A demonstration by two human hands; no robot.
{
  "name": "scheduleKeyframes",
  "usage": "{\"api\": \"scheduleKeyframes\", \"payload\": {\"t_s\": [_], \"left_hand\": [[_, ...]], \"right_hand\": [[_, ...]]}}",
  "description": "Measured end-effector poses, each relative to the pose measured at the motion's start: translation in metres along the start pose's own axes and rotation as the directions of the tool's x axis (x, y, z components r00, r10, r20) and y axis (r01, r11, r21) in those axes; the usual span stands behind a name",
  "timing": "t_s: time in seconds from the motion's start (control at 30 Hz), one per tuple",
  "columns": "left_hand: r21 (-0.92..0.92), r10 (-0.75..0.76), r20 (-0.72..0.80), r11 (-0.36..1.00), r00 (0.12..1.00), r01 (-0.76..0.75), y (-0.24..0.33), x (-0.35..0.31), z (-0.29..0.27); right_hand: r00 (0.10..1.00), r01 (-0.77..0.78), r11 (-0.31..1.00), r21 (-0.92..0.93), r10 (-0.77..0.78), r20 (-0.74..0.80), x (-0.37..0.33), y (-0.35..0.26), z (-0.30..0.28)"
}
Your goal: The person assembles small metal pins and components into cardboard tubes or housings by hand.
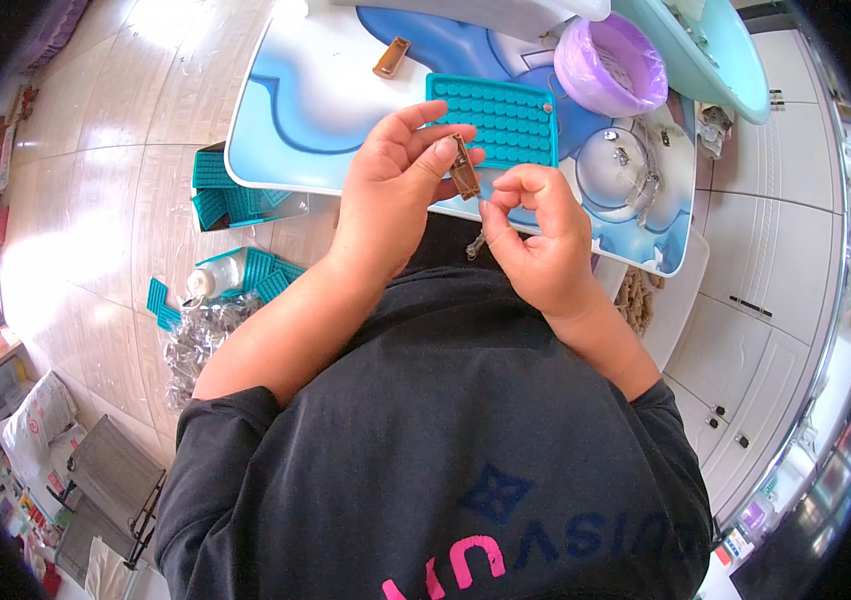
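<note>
Two hands [395,180] [545,240], two brown pieces [464,179] [391,59]

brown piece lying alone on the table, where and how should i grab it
Pinch the brown piece mid-length across its long sides, probably best from above: it is narrow and elongated, lies on the tabletop, and nothing crowds its sides.

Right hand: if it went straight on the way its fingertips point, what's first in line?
The right hand would likely meet the brown piece, near its lower end, pinched in the left hand. The gap looks small; one view can't settle whether they touch.
</note>
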State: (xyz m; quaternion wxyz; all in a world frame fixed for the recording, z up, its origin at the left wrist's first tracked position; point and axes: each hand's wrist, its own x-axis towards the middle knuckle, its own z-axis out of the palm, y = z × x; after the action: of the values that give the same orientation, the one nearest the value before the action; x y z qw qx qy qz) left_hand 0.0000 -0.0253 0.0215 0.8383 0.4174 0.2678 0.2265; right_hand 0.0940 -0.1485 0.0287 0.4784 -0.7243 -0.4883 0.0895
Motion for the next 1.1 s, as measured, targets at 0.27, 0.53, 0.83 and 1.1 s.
{"api": "scheduleKeyframes", "payload": {"t_s": [0.27,0.53,0.83,1.1], "left_hand": [[-0.028,-0.031,0.019,0.999,0.999,0.031,0.002,0.0,0.0],[-0.034,-0.136,-0.021,0.99,0.99,0.135,0.002,0.001,-0.002],[-0.197,-0.264,0.015,0.945,0.964,0.262,-0.001,0.005,-0.015],[-0.16,-0.257,0.011,0.953,0.966,0.256,-0.002,0.014,-0.024]], "right_hand": [[0.993,0.096,0.995,0.04,-0.099,0.072,0.005,0.005,0.0],[0.968,0.189,0.974,-0.126,-0.163,0.19,0.008,0.004,-0.001],[0.954,0.155,0.987,-0.04,-0.139,0.267,0.017,0.007,-0.001],[0.947,0.308,0.921,-0.237,-0.275,0.165,0.029,0.013,0.009]]}}
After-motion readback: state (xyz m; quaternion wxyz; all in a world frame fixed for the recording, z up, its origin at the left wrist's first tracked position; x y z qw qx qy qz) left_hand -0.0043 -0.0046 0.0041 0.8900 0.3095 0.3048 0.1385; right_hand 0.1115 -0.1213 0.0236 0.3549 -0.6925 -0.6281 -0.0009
